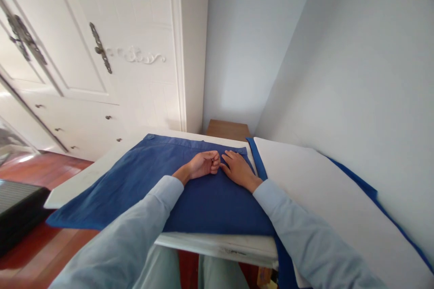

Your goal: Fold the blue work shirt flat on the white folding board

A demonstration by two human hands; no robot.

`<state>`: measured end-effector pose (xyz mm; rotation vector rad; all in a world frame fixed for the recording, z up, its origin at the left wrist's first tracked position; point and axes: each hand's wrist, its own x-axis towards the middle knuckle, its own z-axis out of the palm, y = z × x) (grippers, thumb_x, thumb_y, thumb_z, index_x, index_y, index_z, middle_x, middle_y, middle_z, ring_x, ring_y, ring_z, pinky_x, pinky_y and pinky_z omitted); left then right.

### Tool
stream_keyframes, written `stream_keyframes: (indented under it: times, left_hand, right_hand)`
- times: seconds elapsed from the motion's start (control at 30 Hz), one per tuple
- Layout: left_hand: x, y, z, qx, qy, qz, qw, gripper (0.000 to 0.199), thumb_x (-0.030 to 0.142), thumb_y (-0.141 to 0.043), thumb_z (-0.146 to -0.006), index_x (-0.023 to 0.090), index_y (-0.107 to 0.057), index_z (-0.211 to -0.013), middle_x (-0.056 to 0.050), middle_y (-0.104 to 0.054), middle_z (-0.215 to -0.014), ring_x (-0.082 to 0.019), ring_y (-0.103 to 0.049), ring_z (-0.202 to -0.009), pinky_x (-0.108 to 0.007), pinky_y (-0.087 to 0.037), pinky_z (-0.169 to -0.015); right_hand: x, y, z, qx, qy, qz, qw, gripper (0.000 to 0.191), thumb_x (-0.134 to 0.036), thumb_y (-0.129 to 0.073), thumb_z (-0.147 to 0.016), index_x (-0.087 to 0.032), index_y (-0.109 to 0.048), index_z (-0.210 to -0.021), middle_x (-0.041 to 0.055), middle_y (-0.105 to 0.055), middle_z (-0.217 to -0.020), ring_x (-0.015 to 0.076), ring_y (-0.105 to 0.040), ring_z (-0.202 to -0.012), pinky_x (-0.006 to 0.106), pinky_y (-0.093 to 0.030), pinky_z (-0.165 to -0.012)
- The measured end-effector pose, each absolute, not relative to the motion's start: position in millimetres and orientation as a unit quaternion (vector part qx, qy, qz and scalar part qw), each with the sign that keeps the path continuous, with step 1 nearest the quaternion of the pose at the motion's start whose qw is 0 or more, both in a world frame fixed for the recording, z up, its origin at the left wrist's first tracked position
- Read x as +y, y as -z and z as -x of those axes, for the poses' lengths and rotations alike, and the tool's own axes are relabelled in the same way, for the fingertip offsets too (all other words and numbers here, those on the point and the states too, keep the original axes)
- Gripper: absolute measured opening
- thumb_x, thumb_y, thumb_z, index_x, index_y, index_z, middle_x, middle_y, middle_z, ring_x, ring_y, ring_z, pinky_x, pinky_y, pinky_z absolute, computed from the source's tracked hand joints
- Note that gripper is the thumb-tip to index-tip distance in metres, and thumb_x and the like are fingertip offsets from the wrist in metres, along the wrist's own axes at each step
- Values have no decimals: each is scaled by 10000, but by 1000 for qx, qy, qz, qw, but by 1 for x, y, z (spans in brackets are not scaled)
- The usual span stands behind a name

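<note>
A dark blue cloth piece (217,207) lies spread over the white table, with a stitched band along its far edge and a small button-like spot near each far corner. On its right half rests my left hand (204,164), fingers curled into a closed fist; whatever it may hold is hidden. Beside it my right hand (238,169) lies palm down on the cloth near the band, fingers stretched out and thumb towards the left hand. The two hands are very close together.
The white table (217,244) shows along its front edge. To the right, a large white sheet (315,185) lies over more blue cloth (359,180). A white wardrobe (142,13) stands behind on the left, a brown wooden piece (228,130) in the corner, a black case (20,216) on the floor.
</note>
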<state>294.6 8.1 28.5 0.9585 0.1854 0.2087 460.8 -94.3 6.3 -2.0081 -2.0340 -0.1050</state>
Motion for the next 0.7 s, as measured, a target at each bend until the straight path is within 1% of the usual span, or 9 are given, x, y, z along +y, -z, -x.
stream_keyframes:
  times: [0.07,0.13,0.2,0.27,0.4,0.53,0.7]
  left_hand:
    - [9,-25,-293,69,-94,-449,886,198,278,-558,-882,133,-503,-758,-18,-428,-688,-111,-431,-555,-237,-377,-546]
    - [10,-23,-291,64,-71,-451,887,225,305,-538,-908,135,-505,-763,-16,-413,-667,-112,-410,-550,-232,-365,-539]
    - [11,-21,-290,63,-50,-448,890,254,331,-511,-930,141,-494,-762,-11,-394,-647,-111,-387,-544,-225,-351,-533]
    - [13,-19,-291,62,-35,-445,893,272,349,-491,-943,146,-484,-763,-8,-384,-639,-109,-369,-542,-219,-338,-528]
    - [13,-19,-292,67,-23,-451,890,287,365,-489,-945,146,-473,-762,-7,-385,-643,-108,-370,-550,-221,-337,-533]
    - [11,-20,-293,75,-26,-455,887,279,356,-513,-931,148,-458,-753,-4,-387,-636,-105,-371,-543,-219,-336,-527]
    - [9,-20,-293,88,-34,-463,881,247,322,-521,-911,146,-455,-750,-5,-390,-632,-99,-370,-537,-209,-346,-518]
  right_hand:
    - [-92,-8,-459,-715,25,664,218,350,-309,-482,-992,-130,-622,-1259,137,-612,-1311,263,-566,-1242,448,-377,-1122]
    - [-91,-11,-457,-703,19,640,309,286,-284,-448,-1004,-151,-635,-1176,106,-678,-1173,226,-641,-1096,393,-465,-1019]
    - [-91,-15,-455,-682,25,620,388,252,-289,-427,-1013,-164,-624,-1108,91,-695,-1069,210,-660,-994,352,-508,-902]
    - [-93,-19,-453,-679,36,590,435,201,-280,-442,-1007,-169,-603,-1055,77,-686,-995,195,-655,-929,329,-510,-843]
    - [-98,-23,-451,-718,47,526,454,101,-217,-485,-980,-176,-574,-1007,61,-647,-934,162,-623,-862,295,-504,-794]
    - [-99,-26,-449,-737,74,491,459,79,-184,-484,-973,-184,-560,-993,64,-619,-910,160,-603,-854,295,-510,-776]
    - [-99,-26,-449,-739,80,482,464,66,-182,-499,-965,-188,-563,-976,56,-620,-881,151,-602,-810,290,-520,-735]
